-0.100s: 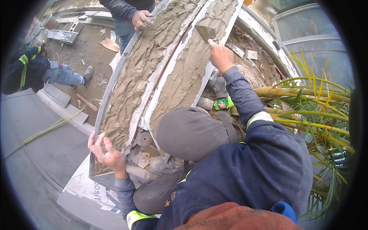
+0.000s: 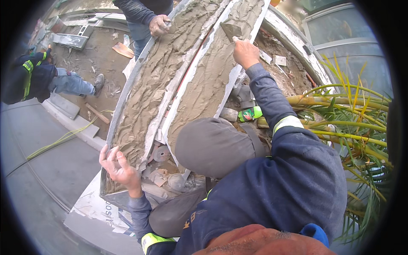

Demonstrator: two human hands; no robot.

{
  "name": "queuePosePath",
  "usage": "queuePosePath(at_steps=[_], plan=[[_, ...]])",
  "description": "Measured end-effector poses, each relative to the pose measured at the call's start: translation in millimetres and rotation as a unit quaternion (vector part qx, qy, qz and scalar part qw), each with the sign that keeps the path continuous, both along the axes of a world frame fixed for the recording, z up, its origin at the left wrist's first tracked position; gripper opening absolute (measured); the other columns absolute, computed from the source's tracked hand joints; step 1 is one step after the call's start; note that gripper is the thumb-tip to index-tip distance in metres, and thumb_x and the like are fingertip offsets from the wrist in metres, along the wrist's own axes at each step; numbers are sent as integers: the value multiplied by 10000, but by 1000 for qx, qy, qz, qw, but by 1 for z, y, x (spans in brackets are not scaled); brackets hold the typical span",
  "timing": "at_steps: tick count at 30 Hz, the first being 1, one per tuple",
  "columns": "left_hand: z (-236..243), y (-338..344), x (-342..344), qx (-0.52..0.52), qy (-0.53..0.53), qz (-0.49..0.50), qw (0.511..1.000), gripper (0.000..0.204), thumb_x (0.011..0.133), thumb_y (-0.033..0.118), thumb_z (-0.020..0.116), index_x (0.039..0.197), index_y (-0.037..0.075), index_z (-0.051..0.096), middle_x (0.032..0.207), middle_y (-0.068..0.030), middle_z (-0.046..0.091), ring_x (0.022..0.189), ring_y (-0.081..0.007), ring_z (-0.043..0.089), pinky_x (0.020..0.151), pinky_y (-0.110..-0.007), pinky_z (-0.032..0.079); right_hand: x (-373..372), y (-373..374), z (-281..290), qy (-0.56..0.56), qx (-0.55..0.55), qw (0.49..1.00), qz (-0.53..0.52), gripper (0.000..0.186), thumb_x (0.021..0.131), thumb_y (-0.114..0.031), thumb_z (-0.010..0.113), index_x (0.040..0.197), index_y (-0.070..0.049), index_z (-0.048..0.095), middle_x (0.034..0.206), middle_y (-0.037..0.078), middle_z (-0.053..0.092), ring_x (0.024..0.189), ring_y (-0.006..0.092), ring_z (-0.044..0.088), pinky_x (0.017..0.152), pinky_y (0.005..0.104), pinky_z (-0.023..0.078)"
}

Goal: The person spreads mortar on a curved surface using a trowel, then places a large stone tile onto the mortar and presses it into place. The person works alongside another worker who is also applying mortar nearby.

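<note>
My right hand (image 2: 246, 54) is closed around the handle of a pointed trowel (image 2: 231, 30). Its blade lies against the wet grey mortar (image 2: 204, 80) on the right-hand of two long, side-by-side slabs. My left hand (image 2: 121, 171) holds nothing, its fingers apart and curled, over the near left corner of the left slab (image 2: 140, 106). That slab also carries a rough coat of mortar. Between the slabs runs a narrow gap with a reddish strip (image 2: 189, 70) in it. Pale dust coats the left fingers.
Another person's hand (image 2: 160, 25) rests by the left slab's far edge. A second person (image 2: 42, 78) is at the far left. Beside my right arm lies a green bottle (image 2: 250, 113); palm fronds (image 2: 348, 123) crowd the right. A grinding disc (image 2: 161, 153) and rubble lie below the slabs.
My right hand and the trowel have moved slightly farther away along the right slab. The other person's hand by the left slab has shifted a little to the right.
</note>
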State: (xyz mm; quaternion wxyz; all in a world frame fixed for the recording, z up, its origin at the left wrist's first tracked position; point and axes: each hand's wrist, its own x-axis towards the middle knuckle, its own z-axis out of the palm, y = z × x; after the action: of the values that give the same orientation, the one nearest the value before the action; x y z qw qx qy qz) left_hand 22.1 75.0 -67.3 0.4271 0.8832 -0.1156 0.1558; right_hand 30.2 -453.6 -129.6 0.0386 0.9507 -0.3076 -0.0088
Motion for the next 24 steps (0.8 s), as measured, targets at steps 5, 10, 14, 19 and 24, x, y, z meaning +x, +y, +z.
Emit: queuePosePath(at_steps=[5, 10, 14, 19, 24], plan=[[-3, -1, 0, -62, 25, 12, 998, 173, 997, 79, 599, 1077, -23, 714, 1361, -187, 564, 1156, -257, 593, 953, -382, 499, 41, -63, 0, 5, 37, 997, -66, 324, 970, -190, 521, 1220, -132, 718, 1163, 194, 737, 1102, 387, 713, 913, 506, 568], [-3, 3, -4, -58, 31, 27, 997, 173, 994, 66, 588, 1081, -20, 710, 1360, -186, 564, 1144, -255, 598, 956, -387, 500, 58, -164, -15, -10, 128, 986, -106, 330, 975, -284, 582, 1183, -76, 732, 1215, 220, 721, 1164, 410, 684, 987, 464, 543], [0, 2, -5, 9, 11, 26, 1000, 168, 987, 55, 585, 1077, -18, 707, 1357, -192, 563, 1199, -292, 580, 1005, -412, 477, 57, -225, 8, 131, 74, 988, 23, 283, 942, -278, 624, 1094, -70, 739, 1103, 187, 738, 1064, 358, 711, 893, 436, 568], [5, -9, -7, 26, 3, 17, 1000, 152, 978, 28, 587, 1068, -18, 701, 1352, -189, 560, 1232, -310, 564, 1036, -432, 457, 75, -268, 82, 294, -81, 930, 206, 210, 897, -248, 668, 965, -64, 743, 937, 143, 758, 914, 291, 745, 751, 402, 600], [16, -8, -13, 77, 3, 15, 997, 166, 1011, 46, 569, 1081, -23, 703, 1375, -173, 556, 1234, -288, 558, 1018, -403, 462, 102, -271, 85, -207, 457, 835, -225, 259, 1037, -242, 540, 1032, 5, 614, 739, 58, 581, 537, 126, 530, 441, 248, 438]])
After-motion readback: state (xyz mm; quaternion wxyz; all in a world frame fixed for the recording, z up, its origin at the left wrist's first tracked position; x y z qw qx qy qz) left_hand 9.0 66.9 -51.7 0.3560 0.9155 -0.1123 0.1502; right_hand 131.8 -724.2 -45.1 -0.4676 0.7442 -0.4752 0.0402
